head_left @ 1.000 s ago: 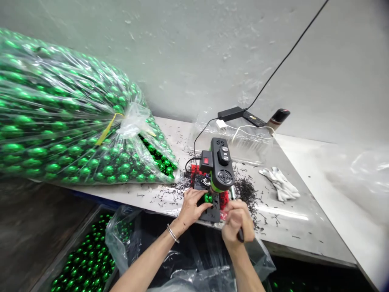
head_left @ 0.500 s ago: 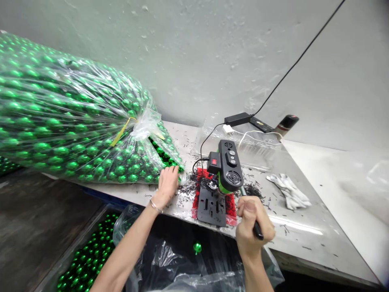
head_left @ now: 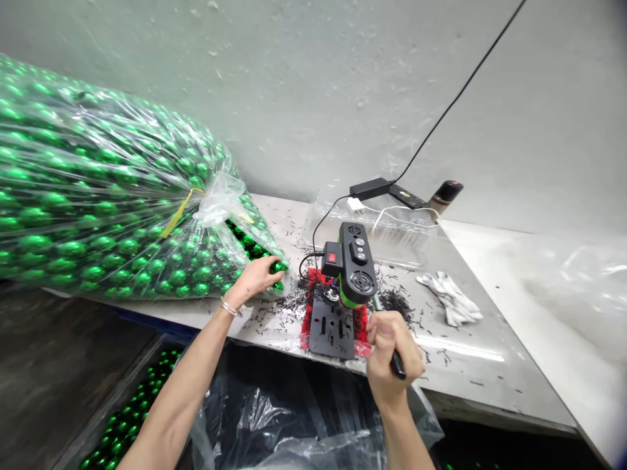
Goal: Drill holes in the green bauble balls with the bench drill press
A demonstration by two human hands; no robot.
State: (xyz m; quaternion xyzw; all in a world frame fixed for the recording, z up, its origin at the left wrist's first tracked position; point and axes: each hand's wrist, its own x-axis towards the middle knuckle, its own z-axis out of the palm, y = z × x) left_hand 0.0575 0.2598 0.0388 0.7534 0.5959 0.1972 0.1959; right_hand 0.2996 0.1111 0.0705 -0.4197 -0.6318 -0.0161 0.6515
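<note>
A large clear plastic bag (head_left: pixel 161 189) of shiny green baubles lies on the bench at left, tied with a yellow strip (head_left: pixel 181 215). At its torn opening, my left hand (head_left: pixel 259 275) has its fingers closed on a green bauble (head_left: pixel 279 266). My right hand (head_left: pixel 392 352) is wrapped round the black-tipped lever (head_left: pixel 398 365) of a small bench machine (head_left: pixel 358 264). That machine has a black and green head with a red switch. Its slotted black base plate (head_left: pixel 333 329) stands on a red mat (head_left: pixel 361 324).
Small black bits (head_left: pixel 394 303) are scattered around the machine. White gloves (head_left: pixel 450 297), a clear plastic tray (head_left: pixel 401 241), a power adapter (head_left: pixel 369 188) and a dark-capped bottle (head_left: pixel 445 194) lie behind and right. Below hangs an open plastic bag (head_left: pixel 274 418), beside a bin of green baubles (head_left: pixel 132 411).
A green bauble seen in mid-air below the bench edge is gone from view. My left fingers, earlier reaching at the bag's opening, now have a bauble at their tips. My right hand stays on the lever.
</note>
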